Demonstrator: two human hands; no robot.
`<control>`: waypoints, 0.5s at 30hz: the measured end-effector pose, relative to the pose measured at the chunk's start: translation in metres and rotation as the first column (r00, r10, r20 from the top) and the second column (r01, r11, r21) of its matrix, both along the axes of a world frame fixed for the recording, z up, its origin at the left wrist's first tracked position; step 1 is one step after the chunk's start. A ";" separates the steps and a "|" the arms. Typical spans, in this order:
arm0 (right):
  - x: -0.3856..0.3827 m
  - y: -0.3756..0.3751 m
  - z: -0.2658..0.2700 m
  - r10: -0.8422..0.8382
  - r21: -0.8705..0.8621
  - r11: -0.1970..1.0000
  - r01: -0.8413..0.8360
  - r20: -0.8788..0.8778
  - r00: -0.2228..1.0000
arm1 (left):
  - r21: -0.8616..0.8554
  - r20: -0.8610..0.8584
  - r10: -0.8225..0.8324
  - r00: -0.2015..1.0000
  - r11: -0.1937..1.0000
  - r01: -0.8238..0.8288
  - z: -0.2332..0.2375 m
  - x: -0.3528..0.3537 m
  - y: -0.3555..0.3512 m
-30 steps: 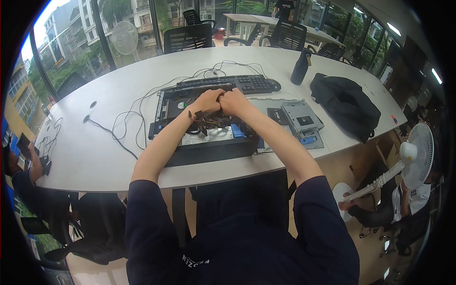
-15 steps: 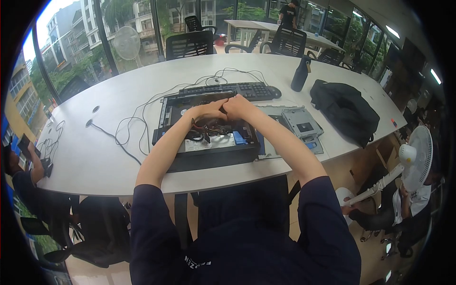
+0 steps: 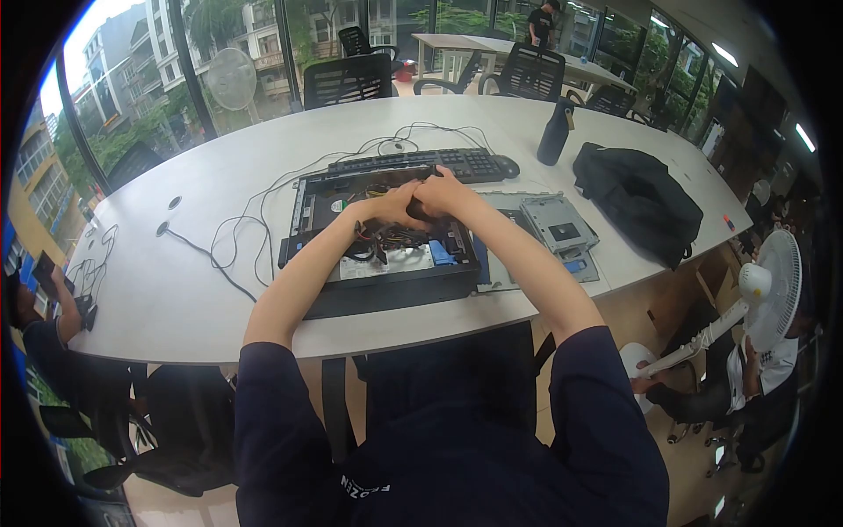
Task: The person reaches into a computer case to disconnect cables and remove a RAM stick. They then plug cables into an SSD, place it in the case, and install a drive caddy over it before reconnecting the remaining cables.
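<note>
An opened black computer case [image 3: 386, 294] lies on the white table, with a bundle of cables [image 3: 382, 246] and a blue part [image 3: 446, 253] inside. Both hands are over the far right part of its interior. My left hand [image 3: 397, 204] is bent inward with its fingers curled close to my right hand [image 3: 436, 193]. The right hand is closed round a dark part at the case's far right; I cannot make out what it is. What the left fingers touch is hidden.
Behind the case are a black keyboard [image 3: 421, 165] and a mouse [image 3: 507, 167]. To the right lie a metal panel with a drive cage [image 3: 560, 226], a dark bottle [image 3: 555, 132] and a black bag [image 3: 637, 198]. Loose cables [image 3: 233, 241] run left. Other people sit at both sides.
Both hands have shifted slightly within the case, and more of the dark part shows beneath the right hand. The person in the background has turned and stands slightly farther right.
</note>
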State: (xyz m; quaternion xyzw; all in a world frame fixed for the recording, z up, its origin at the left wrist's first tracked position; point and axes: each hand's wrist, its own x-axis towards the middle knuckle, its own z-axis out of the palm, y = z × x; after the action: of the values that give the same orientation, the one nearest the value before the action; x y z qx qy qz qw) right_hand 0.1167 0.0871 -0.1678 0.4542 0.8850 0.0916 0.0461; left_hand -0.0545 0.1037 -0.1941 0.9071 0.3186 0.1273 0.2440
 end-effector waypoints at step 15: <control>-0.002 -0.007 0.002 -0.032 -0.026 0.999 0.026 -0.224 0.974 | -0.171 -0.114 0.051 0.992 0.983 -0.070 0.000 -0.001 0.006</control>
State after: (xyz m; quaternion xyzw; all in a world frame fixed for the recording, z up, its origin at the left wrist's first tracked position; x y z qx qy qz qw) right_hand 0.1146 0.0799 -0.1660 0.4739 0.8788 0.0290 -0.0475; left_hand -0.0557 0.1098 -0.1937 0.8776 0.3689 0.0565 0.3008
